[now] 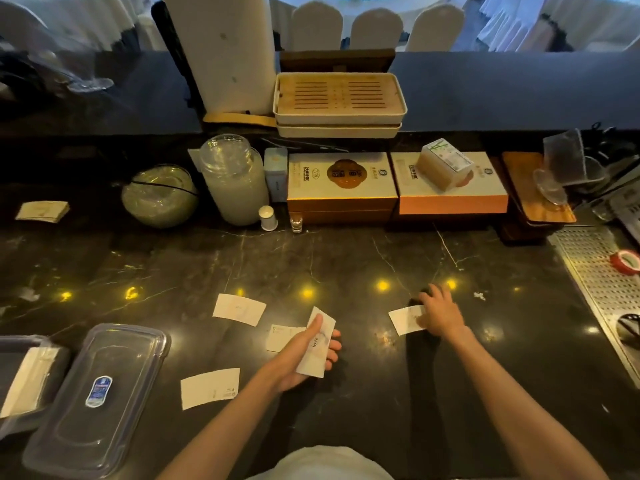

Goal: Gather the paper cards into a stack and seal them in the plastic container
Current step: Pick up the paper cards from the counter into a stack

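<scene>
White paper cards lie scattered on the dark marble counter (346, 265). My left hand (304, 358) holds a small stack of cards (317, 344) above the counter. My right hand (440, 315) rests fingers-down on the edge of a single card (405, 318) that lies flat on the counter. Three loose cards lie to the left: one (239, 309), one (282, 337) partly behind the held stack, and one (209, 388). A clear plastic lid (100, 396) lies flat at lower left. Beside it, at the left edge, the open plastic container (20, 344) holds some paper.
Another card pile (43, 211) lies far left. Along the back stand a glass bowl (161, 195), a jar (235, 181), gift boxes (341, 188) and stacked trays (339, 102). A perforated metal drain board (602, 289) with a red tape roll (626, 262) is at right.
</scene>
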A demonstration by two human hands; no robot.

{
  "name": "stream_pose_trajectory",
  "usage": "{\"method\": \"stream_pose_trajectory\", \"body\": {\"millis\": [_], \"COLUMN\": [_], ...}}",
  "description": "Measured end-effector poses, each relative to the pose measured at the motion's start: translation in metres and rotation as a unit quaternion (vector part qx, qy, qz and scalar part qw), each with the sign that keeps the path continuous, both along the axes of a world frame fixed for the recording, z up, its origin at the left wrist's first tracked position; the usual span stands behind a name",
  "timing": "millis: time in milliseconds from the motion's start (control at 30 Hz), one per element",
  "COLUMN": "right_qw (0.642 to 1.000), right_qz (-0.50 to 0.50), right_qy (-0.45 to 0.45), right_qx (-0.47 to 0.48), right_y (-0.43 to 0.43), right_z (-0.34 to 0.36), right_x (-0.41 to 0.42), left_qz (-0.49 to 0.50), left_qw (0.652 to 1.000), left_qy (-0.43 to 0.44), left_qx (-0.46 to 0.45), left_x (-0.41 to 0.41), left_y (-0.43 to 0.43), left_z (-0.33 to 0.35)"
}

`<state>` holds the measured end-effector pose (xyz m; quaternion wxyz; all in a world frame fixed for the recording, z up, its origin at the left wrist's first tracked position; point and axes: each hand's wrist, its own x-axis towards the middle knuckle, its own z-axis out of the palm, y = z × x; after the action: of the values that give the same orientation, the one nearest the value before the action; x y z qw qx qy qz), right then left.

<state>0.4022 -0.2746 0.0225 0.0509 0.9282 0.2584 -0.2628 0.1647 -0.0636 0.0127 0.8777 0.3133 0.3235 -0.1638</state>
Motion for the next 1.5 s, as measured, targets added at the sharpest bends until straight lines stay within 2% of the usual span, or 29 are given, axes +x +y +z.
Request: {"method": "stream_pose_trajectory", "body": {"millis": [100,200,233,267,333,400,433,500,600,667,767,867,900,967,1033,1067,1133,1233,1400,1500], "right_qw": [0.998,0.995,0.989,0.973,0.91,0.858,0.852,0.862,0.876,0.878,0.878,0.872,0.867,0.868,0.895,0.916,0.945,0.953,0.963,0.966], "right_qz": [-0.035,-0.059,-0.083,-0.125,-0.195,-0.2,-0.167,-0.049,0.14,0.206,0.264,0.312,0.307,0.214,0.125,0.126,0.193,0.269,0.24,0.153], "right_qy": [0.026,0.01,0.013,0.035,0.097,0.139,0.161,0.214,0.311,0.329,0.306,0.25,0.246,0.251,0.2,0.163,0.122,0.072,0.013,0.055], "right_qx": [0.046,0.082,0.121,0.188,0.351,0.451,0.47,0.457,0.341,0.281,0.258,0.283,0.306,0.37,0.38,0.344,0.235,0.123,0.125,0.2], "right_y": [-0.006,-0.004,-0.003,0.001,0.014,0.033,0.046,0.075,0.127,0.155,0.196,0.224,0.232,0.246,0.257,0.262,0.264,0.257,0.246,0.241], "right_z": [-0.007,-0.004,-0.003,0.0,0.014,0.03,0.037,0.052,0.068,0.071,0.073,0.07,0.069,0.061,0.045,0.034,0.009,-0.024,-0.047,-0.047], "right_x": [0.0,-0.006,-0.01,-0.016,-0.036,-0.058,-0.069,-0.091,-0.135,-0.157,-0.2,-0.23,-0.238,-0.249,-0.262,-0.269,-0.288,-0.315,-0.332,-0.332], "left_qz": [0.026,0.05,0.055,0.058,0.064,0.066,0.061,0.036,-0.026,-0.065,-0.066,-0.007,0.023,0.094,0.163,0.193,0.233,0.25,0.247,0.233], "left_qw": [0.999,0.997,0.997,0.997,0.997,0.998,0.998,0.999,0.996,0.993,0.994,0.996,0.997,0.994,0.986,0.981,0.972,0.967,0.968,0.971], "left_qy": [-0.003,-0.004,-0.007,-0.007,0.007,0.016,0.013,0.0,-0.056,-0.072,-0.085,-0.071,-0.063,-0.035,-0.001,0.007,0.014,0.022,0.03,0.032], "left_qx": [-0.029,-0.056,-0.06,-0.057,-0.035,-0.015,-0.013,-0.031,-0.056,-0.064,-0.017,0.047,0.047,0.036,0.034,0.034,0.037,0.049,0.036,0.041], "left_x": [-0.005,-0.015,-0.019,-0.024,-0.035,-0.046,-0.053,-0.062,-0.086,-0.1,-0.136,-0.171,-0.182,-0.204,-0.225,-0.234,-0.249,-0.264,-0.282,-0.285], "left_y": [0.011,0.019,0.021,0.024,0.03,0.036,0.039,0.044,0.055,0.06,0.074,0.088,0.094,0.109,0.126,0.134,0.148,0.165,0.184,0.191], "left_z": [-0.005,-0.008,-0.008,-0.009,-0.011,-0.012,-0.011,-0.008,0.005,0.011,0.023,0.027,0.026,0.025,0.024,0.024,0.027,0.032,0.031,0.021]}}
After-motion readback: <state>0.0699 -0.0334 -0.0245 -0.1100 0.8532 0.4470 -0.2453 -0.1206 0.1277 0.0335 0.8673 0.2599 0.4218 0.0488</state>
